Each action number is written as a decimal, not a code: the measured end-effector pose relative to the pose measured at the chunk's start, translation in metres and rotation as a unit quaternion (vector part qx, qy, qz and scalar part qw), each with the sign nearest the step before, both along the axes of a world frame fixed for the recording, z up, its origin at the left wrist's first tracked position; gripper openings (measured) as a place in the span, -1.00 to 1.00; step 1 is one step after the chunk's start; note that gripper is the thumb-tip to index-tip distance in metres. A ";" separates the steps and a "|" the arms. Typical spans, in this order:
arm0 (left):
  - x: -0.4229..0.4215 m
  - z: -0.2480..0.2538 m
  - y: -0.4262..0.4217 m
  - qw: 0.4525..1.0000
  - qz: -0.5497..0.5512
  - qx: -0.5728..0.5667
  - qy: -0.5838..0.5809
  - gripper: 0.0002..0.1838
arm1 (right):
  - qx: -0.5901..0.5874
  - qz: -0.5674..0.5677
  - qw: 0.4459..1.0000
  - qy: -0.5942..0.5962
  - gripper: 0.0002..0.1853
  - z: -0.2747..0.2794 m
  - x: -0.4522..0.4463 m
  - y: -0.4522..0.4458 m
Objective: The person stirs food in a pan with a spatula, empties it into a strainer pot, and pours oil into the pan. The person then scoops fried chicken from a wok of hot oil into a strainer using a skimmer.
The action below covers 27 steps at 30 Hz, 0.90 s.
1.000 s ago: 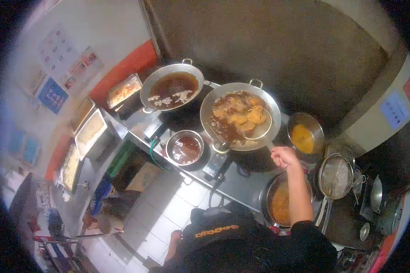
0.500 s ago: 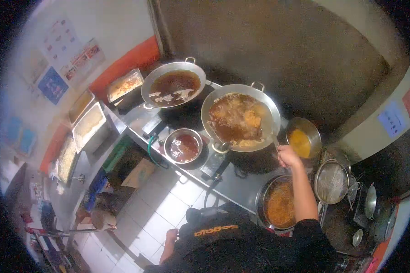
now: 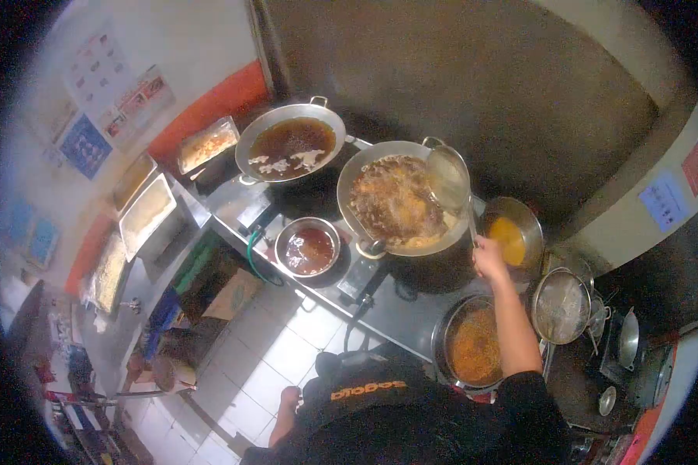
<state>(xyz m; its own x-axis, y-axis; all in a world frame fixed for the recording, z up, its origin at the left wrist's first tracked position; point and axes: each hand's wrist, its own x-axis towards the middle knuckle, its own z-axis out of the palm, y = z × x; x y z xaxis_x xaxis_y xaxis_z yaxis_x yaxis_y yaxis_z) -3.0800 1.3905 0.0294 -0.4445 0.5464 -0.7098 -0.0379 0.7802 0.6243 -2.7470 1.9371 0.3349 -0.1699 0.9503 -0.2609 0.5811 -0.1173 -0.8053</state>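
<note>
My right hand (image 3: 488,259) is closed around the handle of a skimmer (image 3: 447,177). The skimmer's round head is tilted up over the right rim of a large wok (image 3: 347,203). Dark oil (image 3: 395,200) bubbles hard in this wok, with pale golden food blurred among the foam. My left hand (image 3: 289,398) hangs low beside my body, partly hidden by the dark shirt; its fingers do not show clearly. Close to my right forearm sits a pot of orange-brown fried crumbs or pieces (image 3: 475,345).
A second wok of dark oil (image 3: 293,143) stands to the left, with a bowl of reddish-brown liquid (image 3: 308,246) below it. On the right are a pan of yellow liquid (image 3: 507,239) and a mesh strainer (image 3: 561,306). Metal trays of food (image 3: 147,215) line the left counter.
The skimmer has risen out of the oil and turned up at the wok's right rim. A golden piece seen earlier is now lost in thicker bubbling.
</note>
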 end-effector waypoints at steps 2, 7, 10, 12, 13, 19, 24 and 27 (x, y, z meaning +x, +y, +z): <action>-0.010 -0.015 0.000 0.992 -0.096 0.055 0.063 -0.83 | 0.143 0.038 0.986 -0.082 -0.59 -0.055 0.012 0.043; -0.007 -0.001 0.012 0.999 0.007 0.014 0.042 -0.83 | 0.062 0.015 0.995 -0.079 -0.80 -0.046 -0.009 0.055; -0.006 -0.004 0.007 0.998 -0.026 0.019 0.055 -0.83 | -0.128 -0.020 0.990 0.047 -0.86 -0.036 -0.022 0.055; 0.000 -0.011 -0.007 0.994 -0.071 0.021 0.075 -0.82 | -0.164 -0.021 0.980 0.111 -0.86 -0.040 -0.026 0.056; 0.005 -0.013 -0.016 0.992 -0.053 0.095 0.065 -0.81 | -0.199 -0.025 0.964 0.174 -0.85 -0.042 -0.027 0.056; 0.010 -0.059 -0.054 0.896 -0.381 -0.016 0.227 -0.78 | -0.249 -0.013 0.945 0.212 -0.72 -0.026 -0.020 0.035; -0.001 -0.073 -0.057 0.902 -0.378 0.039 0.206 -0.79 | -0.180 -0.013 0.974 0.139 -0.69 -0.015 -0.008 0.006; -0.015 -0.078 -0.049 0.887 -0.404 0.090 0.206 -0.80 | -0.098 -0.003 0.995 0.027 -0.66 -0.023 0.000 0.001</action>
